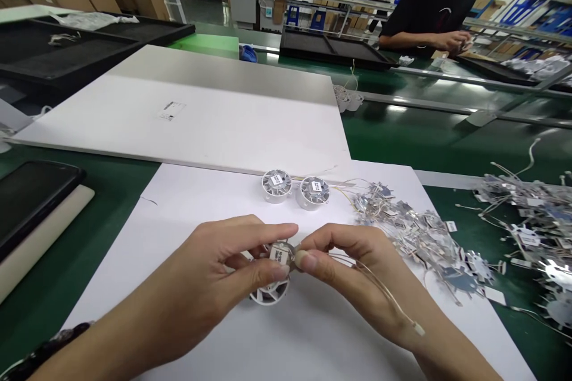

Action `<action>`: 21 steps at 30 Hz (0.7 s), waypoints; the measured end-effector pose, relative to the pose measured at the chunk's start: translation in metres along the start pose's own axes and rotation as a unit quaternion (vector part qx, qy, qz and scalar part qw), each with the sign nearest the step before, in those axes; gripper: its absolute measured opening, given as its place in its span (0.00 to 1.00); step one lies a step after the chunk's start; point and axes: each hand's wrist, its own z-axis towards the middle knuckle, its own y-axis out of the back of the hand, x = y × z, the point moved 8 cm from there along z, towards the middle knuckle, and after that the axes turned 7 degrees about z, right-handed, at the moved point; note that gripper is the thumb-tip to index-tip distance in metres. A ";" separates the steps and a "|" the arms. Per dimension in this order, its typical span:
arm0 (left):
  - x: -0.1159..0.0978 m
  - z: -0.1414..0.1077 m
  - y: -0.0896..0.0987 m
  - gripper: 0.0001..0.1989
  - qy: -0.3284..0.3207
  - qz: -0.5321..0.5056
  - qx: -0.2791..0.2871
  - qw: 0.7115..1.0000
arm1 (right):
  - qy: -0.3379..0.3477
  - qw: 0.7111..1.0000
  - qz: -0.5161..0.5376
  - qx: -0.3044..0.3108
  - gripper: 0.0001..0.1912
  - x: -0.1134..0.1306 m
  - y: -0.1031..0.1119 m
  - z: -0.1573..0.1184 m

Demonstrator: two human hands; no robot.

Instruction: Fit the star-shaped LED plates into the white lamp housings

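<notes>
Close together over the white sheet, both hands work on one small metal part with a white label. My left hand pinches it between thumb and fingers, above a round white housing partly hidden by the hand. The fingertips of my right hand are pinched at the part's right edge. From there a thin cable with a white connector trails across my right hand. Just beyond stand two round white fan units with labelled metal tops.
Metal parts with wires lie heaped on the sheet's right side; another heap is farther right. A large white board lies ahead. A dark device is at left. Across the bench a person handles something small.
</notes>
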 end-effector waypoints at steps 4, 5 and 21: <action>-0.016 -0.015 0.002 0.27 -0.192 0.257 0.019 0.947 | -0.020 0.999 -0.042 -0.008 0.15 -0.005 -0.001 0.000; -0.018 -0.017 0.001 0.28 -0.222 0.311 0.021 0.924 | -0.024 0.998 -0.050 -0.003 0.16 -0.007 -0.002 0.000; -0.001 -0.008 -0.011 0.13 -0.170 0.374 0.108 0.905 | -0.126 0.984 -0.120 0.035 0.18 -0.043 -0.009 -0.009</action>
